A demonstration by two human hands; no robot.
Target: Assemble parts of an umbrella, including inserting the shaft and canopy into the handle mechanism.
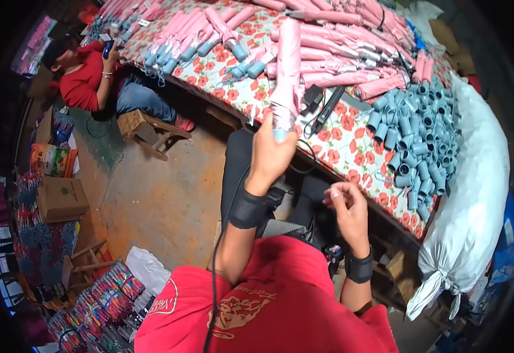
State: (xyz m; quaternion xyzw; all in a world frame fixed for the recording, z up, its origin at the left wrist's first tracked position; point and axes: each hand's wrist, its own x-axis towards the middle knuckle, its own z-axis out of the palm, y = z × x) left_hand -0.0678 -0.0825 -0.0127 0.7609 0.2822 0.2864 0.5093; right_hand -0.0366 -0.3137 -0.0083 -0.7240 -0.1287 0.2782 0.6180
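So the left hand [273, 151] is wrapping its fingers around the pale blue handle end [280, 134] of a pink folding umbrella [288, 56], which is pointing up and away left of the heap of blue-grey plastic handles [420, 126]. The right hand [349, 209] is curling loosely to the near left of that heap, thumb close to fingertips; can't tell if it's pinching anything. IMO you'd want to be gripping low and firm like that, keeping the shaft straight while the free hand is smoothing the loose cloth. Watch the desk [357, 147] though: its front edge is running along the heap's near-left side, so knuckles could be bumping it. Best room seems to be the flowered strip between the heap and the slim black tool [329, 107] lying left of it; a white sack [475, 194] is crowding the heap's right.
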